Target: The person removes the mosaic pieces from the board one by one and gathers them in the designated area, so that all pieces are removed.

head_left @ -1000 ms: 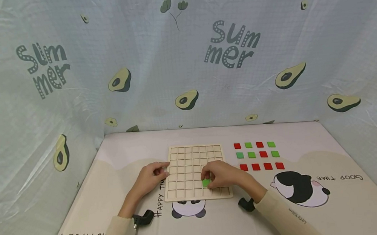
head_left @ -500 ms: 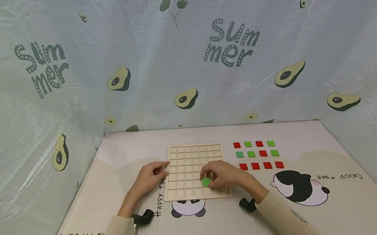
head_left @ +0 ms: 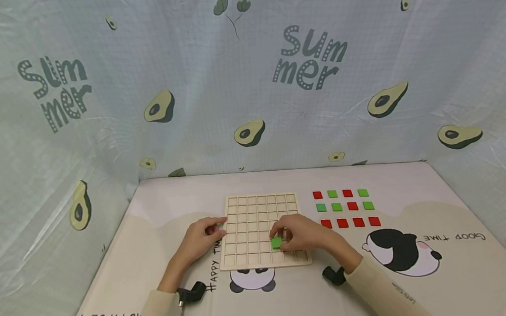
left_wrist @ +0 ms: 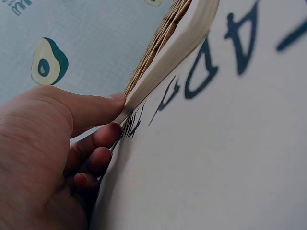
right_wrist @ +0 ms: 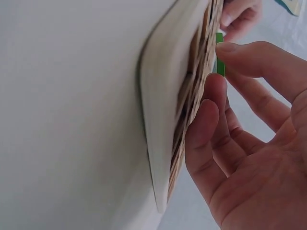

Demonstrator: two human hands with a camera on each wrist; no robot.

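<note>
A pale wooden grid board (head_left: 245, 228) lies on the table in the head view. At its left edge is my left hand (head_left: 201, 237); in the left wrist view the thumb (left_wrist: 103, 108) and fingertips pinch the board's rim. Over the board's lower right cells, my right hand (head_left: 299, 232) pinches a small square green tile (head_left: 277, 242) between thumb and fingers. Seen edge-on in the right wrist view, the green tile (right_wrist: 220, 55) stands close over the grid, while the other fingertips rest near the board's surface.
Right of the board lie three rows of loose square tiles, red (head_left: 352, 206) and green (head_left: 336, 207). The printed tablecloth (head_left: 295, 306) bears panda drawings. A patterned curtain (head_left: 206, 147) rises behind the table and at both sides.
The green tile, flat in the grid earlier, has risen slightly and shifted a little away from me in my right hand. My left hand stays at the board's edge.
</note>
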